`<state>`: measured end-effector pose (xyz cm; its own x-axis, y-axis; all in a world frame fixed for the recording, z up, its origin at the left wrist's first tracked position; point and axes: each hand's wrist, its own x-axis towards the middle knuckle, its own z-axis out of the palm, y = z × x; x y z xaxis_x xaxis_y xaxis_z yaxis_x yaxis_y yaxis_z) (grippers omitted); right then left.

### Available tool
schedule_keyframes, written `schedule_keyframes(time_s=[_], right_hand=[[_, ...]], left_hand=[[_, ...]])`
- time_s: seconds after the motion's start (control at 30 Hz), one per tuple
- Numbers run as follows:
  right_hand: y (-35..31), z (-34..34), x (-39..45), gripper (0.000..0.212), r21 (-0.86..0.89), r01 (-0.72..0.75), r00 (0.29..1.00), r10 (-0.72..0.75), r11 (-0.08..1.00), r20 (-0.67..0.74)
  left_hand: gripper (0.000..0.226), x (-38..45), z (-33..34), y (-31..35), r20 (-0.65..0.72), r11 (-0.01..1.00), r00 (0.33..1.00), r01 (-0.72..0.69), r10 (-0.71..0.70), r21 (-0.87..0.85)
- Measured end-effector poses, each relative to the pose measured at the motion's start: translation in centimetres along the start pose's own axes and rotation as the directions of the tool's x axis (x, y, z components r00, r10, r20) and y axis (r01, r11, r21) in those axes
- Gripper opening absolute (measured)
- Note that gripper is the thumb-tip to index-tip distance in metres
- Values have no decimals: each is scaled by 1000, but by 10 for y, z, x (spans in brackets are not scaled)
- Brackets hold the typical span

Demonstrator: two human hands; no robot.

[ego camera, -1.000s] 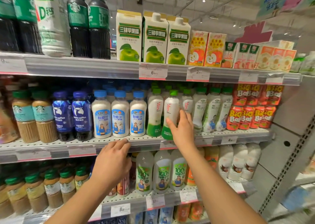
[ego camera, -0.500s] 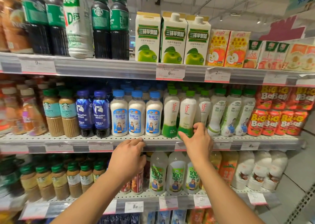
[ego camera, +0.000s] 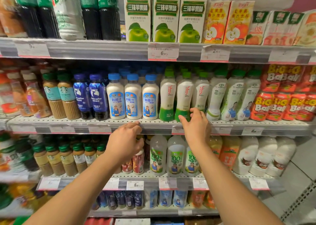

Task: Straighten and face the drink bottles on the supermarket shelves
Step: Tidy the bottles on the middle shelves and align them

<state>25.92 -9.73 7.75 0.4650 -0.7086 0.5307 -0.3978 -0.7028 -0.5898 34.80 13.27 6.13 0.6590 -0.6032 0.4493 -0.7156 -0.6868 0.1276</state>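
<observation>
Perforated metal: middle shelf (ego camera: 102, 121), front lip bare.
Bottle: green-based "if" bottle (ego camera: 184, 96), upright at lip.
Right hand (ego camera: 196, 123): fingers curl around its base, seemingly touching.
Left hand (ego camera: 125, 143): relaxed, fingertips on shelf edge.

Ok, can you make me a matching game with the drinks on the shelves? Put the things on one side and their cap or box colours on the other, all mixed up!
Things:
1. if coconut water bottle by the right hand
2. coconut juice bottle above the left hand
3. Luckin coffee bottle
4. apple vinegar carton on the top shelf

Colours:
A. dark blue cap
B. white box with a green apple
C. green cap
D. light blue cap

Pairs: 1-C, 2-D, 3-A, 4-B
</observation>
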Motion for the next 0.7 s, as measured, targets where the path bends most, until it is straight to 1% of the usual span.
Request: schedule_keyframes(time_s=[0.13, 0.23, 0.33, 0.4, 0.47, 0.53, 0.6, 0.67, 0.7], right_hand=[[7, -5, 1, 46, -12, 49, 998, -48, 999, 48], [18, -9, -1, 45, 55, 102, 987, -108, 993, 119], [27, -16, -9, 47, 134, 189, 964, -210, 973, 163], [31, -21, -19, 45, 188, 206, 947, -244, 960, 208], [34, -27, -32, 39, 228, 227, 924, -283, 947, 256], [35, -35, -40, 33, 241, 282, 886, -348, 929, 305], [32, -46, -42, 31, 244, 337, 821, -410, 909, 397], [25, -59, -43, 33, 240, 355, 735, -428, 904, 526], [20, -67, -45, 34, 245, 350, 675, -424, 904, 604]], left_hand=[[29, 1, -1, 5, 6, 999, 999, 38, -38, -13], [27, 2, -6, 9, 26, 997, 998, 64, -63, -39], [27, 4, -13, 11, 76, 994, 993, 92, -87, -62], [28, 2, -18, 13, 129, 992, 987, 107, -99, -61], [32, -1, -22, 14, 201, 992, 975, 110, -97, -55], [37, -3, -29, 17, 258, 994, 963, 97, -79, -58], [38, -9, -38, 24, 267, 993, 961, 93, -72, -69], [34, -18, -49, 32, 257, 993, 965, 81, -57, -81], [30, -25, -55, 35, 264, 992, 963, 76, -47, -98]])
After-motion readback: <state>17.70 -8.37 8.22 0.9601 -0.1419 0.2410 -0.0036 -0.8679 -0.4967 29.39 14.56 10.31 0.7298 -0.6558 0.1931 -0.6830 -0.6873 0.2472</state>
